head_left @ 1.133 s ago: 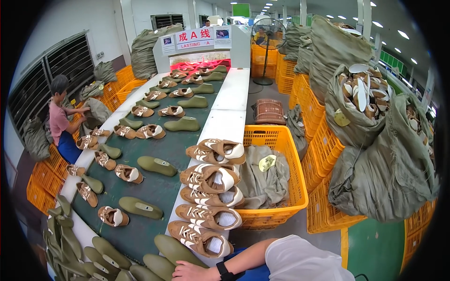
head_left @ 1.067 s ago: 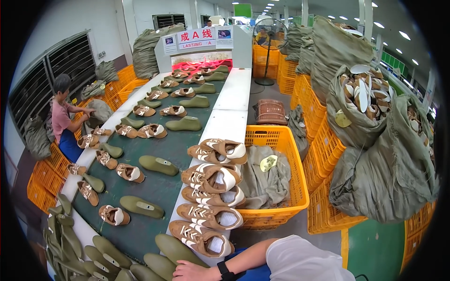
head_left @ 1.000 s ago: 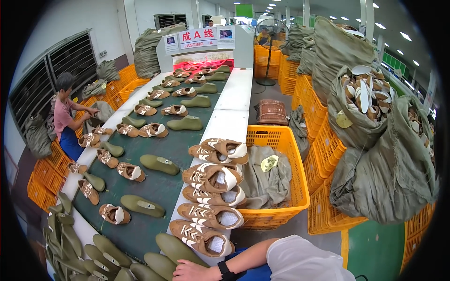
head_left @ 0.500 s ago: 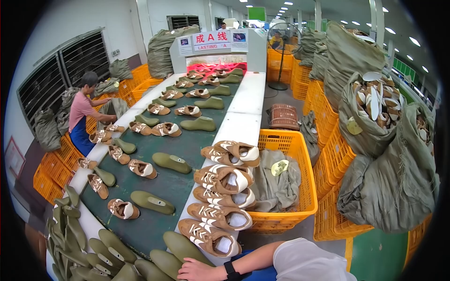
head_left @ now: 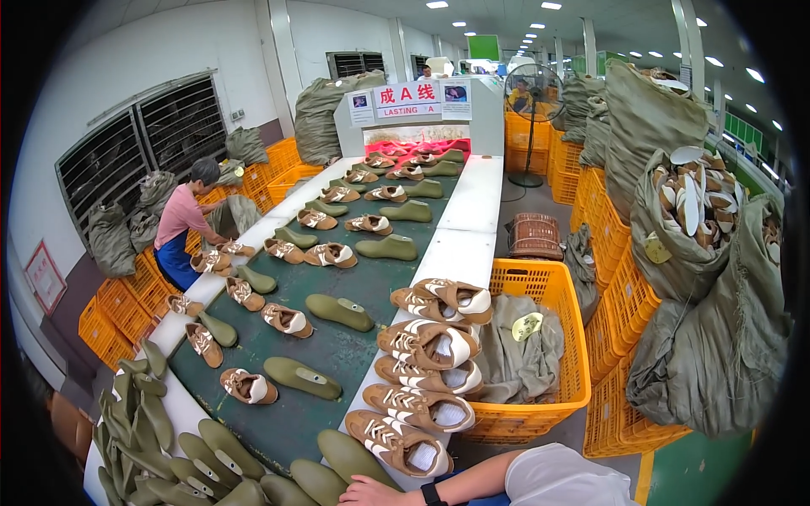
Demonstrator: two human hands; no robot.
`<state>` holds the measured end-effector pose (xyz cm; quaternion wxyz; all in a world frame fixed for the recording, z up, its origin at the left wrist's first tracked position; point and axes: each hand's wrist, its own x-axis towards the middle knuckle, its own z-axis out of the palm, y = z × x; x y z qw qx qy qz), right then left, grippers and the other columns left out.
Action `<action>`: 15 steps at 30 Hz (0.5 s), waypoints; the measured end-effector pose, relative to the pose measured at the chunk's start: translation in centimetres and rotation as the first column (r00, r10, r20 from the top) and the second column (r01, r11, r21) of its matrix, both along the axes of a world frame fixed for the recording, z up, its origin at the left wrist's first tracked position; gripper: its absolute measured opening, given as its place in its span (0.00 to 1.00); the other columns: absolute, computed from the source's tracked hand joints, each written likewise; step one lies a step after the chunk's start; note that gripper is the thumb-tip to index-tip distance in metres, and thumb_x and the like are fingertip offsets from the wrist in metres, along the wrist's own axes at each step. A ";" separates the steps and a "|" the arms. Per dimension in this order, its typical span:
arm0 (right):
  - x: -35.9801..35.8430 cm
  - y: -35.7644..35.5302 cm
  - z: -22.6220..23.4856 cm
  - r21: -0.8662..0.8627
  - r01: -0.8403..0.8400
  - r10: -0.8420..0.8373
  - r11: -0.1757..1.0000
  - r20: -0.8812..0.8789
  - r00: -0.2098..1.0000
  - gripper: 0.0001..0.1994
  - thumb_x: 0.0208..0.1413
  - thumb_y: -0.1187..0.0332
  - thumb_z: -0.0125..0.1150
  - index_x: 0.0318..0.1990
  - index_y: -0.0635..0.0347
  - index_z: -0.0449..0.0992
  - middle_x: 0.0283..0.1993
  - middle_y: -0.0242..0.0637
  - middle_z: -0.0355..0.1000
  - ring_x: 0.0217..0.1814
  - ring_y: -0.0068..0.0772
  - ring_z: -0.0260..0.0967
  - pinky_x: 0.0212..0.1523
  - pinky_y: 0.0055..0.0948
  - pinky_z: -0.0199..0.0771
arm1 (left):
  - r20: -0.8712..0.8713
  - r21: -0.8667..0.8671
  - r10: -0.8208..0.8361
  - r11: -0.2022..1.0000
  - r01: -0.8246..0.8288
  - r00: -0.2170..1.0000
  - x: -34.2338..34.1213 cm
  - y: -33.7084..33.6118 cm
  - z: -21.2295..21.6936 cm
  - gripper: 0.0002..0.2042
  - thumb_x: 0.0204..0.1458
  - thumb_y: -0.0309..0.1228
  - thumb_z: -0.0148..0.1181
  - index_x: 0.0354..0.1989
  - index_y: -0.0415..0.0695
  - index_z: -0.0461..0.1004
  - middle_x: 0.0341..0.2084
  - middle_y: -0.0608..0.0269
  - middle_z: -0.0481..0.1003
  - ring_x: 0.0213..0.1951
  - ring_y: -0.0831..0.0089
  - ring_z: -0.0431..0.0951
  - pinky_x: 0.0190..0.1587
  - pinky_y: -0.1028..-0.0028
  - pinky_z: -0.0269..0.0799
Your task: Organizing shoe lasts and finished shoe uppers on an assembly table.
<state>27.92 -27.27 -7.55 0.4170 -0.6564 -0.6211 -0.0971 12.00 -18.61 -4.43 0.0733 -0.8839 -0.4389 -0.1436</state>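
At the lower edge my right hand (head_left: 381, 492) lies against olive-green shoe lasts (head_left: 357, 456), its fingers stretched out toward the left and partly cut off by the picture's edge. No grip on a last shows. My left hand is out of sight. Beside my right forearm, a row of brown-and-white sneakers (head_left: 399, 441) stands along the white ledge (head_left: 460, 244). More lasts are heaped at the lower left (head_left: 135, 422). On the green conveyor belt (head_left: 295, 413) lie single lasts (head_left: 302, 377) and brown sneakers (head_left: 248, 386), spread out in loose rows.
An orange crate (head_left: 576, 371) with grey-green cloth stands right of the ledge. Stacked orange crates (head_left: 620, 405) and bulging sacks (head_left: 709, 354) line the right side. A machine housing (head_left: 485, 118) spans the belt's far end. Another person (head_left: 187, 218) bends over at the left, handling a sack.
The whole view has shifted, so the scene sits farther right and lower. My right hand stays by the lasts. The person at the left is bent lower.
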 end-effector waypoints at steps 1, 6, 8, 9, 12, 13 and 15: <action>0.0 0.1 -0.1 -0.003 -0.006 0.006 1.000 0.003 1.000 0.10 0.40 0.67 0.58 0.34 0.51 0.77 0.34 0.30 0.71 0.39 0.34 0.65 0.49 0.41 0.59 | 0.000 0.001 0.002 1.000 -0.002 1.000 -0.1 0.1 -0.1 0.24 0.53 0.50 0.51 0.55 0.50 0.66 0.48 0.60 0.73 0.49 0.65 0.73 0.61 0.49 0.48; 0.1 0.9 -1.8 -0.095 -0.066 0.067 0.993 0.009 0.998 0.11 0.45 0.65 0.57 0.39 0.51 0.75 0.38 0.30 0.71 0.43 0.32 0.66 0.53 0.41 0.59 | 0.016 0.078 0.001 0.997 -0.002 1.000 -0.5 0.4 -0.7 0.23 0.54 0.49 0.51 0.54 0.49 0.67 0.46 0.59 0.74 0.47 0.65 0.74 0.59 0.49 0.52; 0.3 0.8 -2.2 -0.188 -0.072 0.067 0.980 -0.032 0.997 0.12 0.48 0.66 0.56 0.42 0.52 0.74 0.40 0.31 0.71 0.45 0.32 0.67 0.56 0.43 0.58 | 0.060 0.079 -0.046 0.996 0.041 0.997 0.6 0.4 0.0 0.23 0.53 0.47 0.53 0.53 0.48 0.68 0.45 0.58 0.74 0.46 0.64 0.74 0.59 0.49 0.53; 0.5 0.5 -1.5 -0.210 -0.073 0.060 0.975 -0.068 0.996 0.12 0.47 0.68 0.56 0.42 0.52 0.75 0.39 0.30 0.71 0.45 0.33 0.67 0.58 0.44 0.57 | 0.038 0.084 -0.048 0.995 0.045 0.998 0.7 0.6 -0.2 0.23 0.52 0.46 0.54 0.53 0.48 0.68 0.45 0.57 0.74 0.46 0.63 0.74 0.59 0.50 0.53; 0.9 0.1 -0.9 -0.218 -0.025 0.017 0.976 -0.039 0.999 0.15 0.47 0.69 0.58 0.45 0.50 0.75 0.42 0.29 0.73 0.45 0.31 0.68 0.56 0.43 0.60 | 0.055 0.049 -0.030 0.998 0.027 0.998 0.8 0.9 -0.4 0.23 0.50 0.45 0.56 0.53 0.48 0.68 0.46 0.56 0.73 0.47 0.62 0.73 0.60 0.50 0.52; 0.7 0.3 -1.0 -0.221 -0.065 0.057 0.973 -0.040 0.998 0.15 0.47 0.69 0.58 0.45 0.50 0.75 0.42 0.29 0.73 0.45 0.31 0.68 0.56 0.43 0.60 | 0.055 0.040 -0.021 0.999 0.018 0.998 0.6 0.9 -0.4 0.24 0.50 0.45 0.56 0.53 0.49 0.68 0.46 0.56 0.73 0.47 0.63 0.73 0.60 0.50 0.52; 0.5 0.6 -1.2 -0.173 -0.060 0.048 0.983 -0.072 0.996 0.14 0.47 0.70 0.58 0.44 0.50 0.76 0.42 0.29 0.73 0.44 0.32 0.68 0.55 0.44 0.61 | 0.049 0.029 0.022 0.999 -0.024 0.999 0.1 0.9 -0.4 0.24 0.49 0.46 0.56 0.54 0.49 0.68 0.46 0.56 0.73 0.49 0.63 0.72 0.60 0.50 0.51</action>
